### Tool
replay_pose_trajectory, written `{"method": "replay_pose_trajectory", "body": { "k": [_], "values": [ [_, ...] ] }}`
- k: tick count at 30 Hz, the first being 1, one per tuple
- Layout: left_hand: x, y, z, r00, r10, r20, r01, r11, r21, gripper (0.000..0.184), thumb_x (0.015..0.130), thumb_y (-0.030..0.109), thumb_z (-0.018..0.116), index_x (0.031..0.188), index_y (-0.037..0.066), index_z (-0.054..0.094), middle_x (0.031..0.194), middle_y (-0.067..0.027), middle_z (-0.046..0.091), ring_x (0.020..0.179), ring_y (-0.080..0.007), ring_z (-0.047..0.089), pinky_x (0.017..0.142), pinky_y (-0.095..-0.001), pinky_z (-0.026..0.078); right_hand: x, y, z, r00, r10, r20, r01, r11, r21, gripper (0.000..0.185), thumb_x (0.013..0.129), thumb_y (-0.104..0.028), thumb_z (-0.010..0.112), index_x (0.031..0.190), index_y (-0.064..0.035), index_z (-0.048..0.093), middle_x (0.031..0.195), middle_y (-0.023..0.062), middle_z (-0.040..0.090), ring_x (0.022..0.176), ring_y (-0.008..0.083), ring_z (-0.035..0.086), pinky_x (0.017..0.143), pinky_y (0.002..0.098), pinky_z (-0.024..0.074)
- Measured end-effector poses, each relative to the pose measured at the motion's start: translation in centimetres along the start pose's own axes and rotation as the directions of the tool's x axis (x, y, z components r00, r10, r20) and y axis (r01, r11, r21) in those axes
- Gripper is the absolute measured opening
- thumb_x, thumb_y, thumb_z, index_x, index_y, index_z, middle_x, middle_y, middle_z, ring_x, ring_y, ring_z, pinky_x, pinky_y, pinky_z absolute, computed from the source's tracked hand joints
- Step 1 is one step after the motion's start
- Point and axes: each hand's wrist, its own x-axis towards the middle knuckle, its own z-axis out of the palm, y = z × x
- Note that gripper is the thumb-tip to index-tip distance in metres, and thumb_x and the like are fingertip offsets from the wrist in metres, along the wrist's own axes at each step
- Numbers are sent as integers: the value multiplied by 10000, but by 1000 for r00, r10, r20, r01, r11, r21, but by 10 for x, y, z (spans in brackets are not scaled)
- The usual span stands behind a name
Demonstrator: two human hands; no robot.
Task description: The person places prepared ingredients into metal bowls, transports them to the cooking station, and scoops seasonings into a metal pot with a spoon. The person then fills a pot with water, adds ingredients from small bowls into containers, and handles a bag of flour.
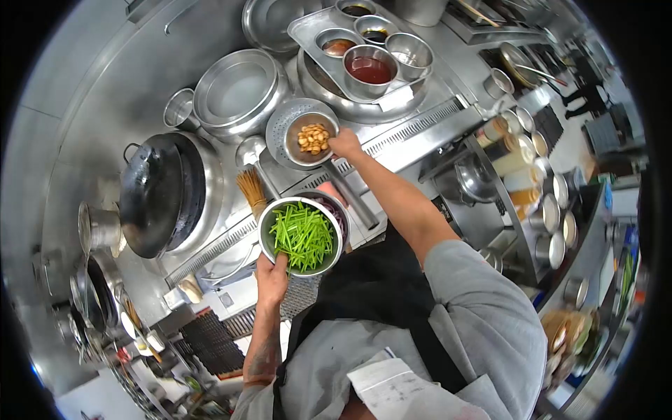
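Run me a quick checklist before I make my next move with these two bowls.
1. Left hand gripping the greens bowl: ok.
2. Greens contained in it: ok.
3. Right hand holding the small bowl of golden pieces: ok.
4. A hand free for a tool: not ok, both hold bowls.
5. Black wok hot: cannot tell.
6. Red liquid inside its bowl on the tray: ok.

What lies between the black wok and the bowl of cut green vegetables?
A bamboo brush, close by the bowl, with steel stovetop between it and the wok. The head view shows this.
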Motion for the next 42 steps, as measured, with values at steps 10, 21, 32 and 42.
{"method": "replay_pose_trajectory", "body": {
  "k": [10,21,32,42],
  "values": [
    [150,51,259,994,-109,-26,106,991,-82,308,934,86,491,1202,-50,562,1061,-81,644,920,-176,604,822,-312,479,18,0,-275,711,-39,702,-59,992,115,620,902,-471,615,1308,-8,546,1144,156,646,1045,166,592,899,314,485],
    [487,136,596,954,-163,251,192,977,-96,362,891,304,516,980,-35,604,841,-121,600,683,-204,559,530,-389,435,196,57,-599,1000,-26,15,23,984,179,353,958,-211,512,1236,-4,575,1061,140,676,958,211,651,823,378,540],
    [675,89,728,953,-302,25,300,927,-224,184,874,73,529,986,-45,613,817,-128,640,580,-200,600,471,-319,502,295,154,-563,890,437,-129,-275,741,613,339,879,-50,471,1207,34,494,1063,168,608,906,249,650,662,383,615],
    [541,178,692,999,6,47,-8,999,36,556,878,286,671,1273,-69,508,1124,-185,657,954,-238,640,815,-340,506,195,63,-554,914,273,302,-360,887,289,470,905,-280,661,1216,43,520,1018,148,654,757,194,663,658,329,584]
  ]
}}
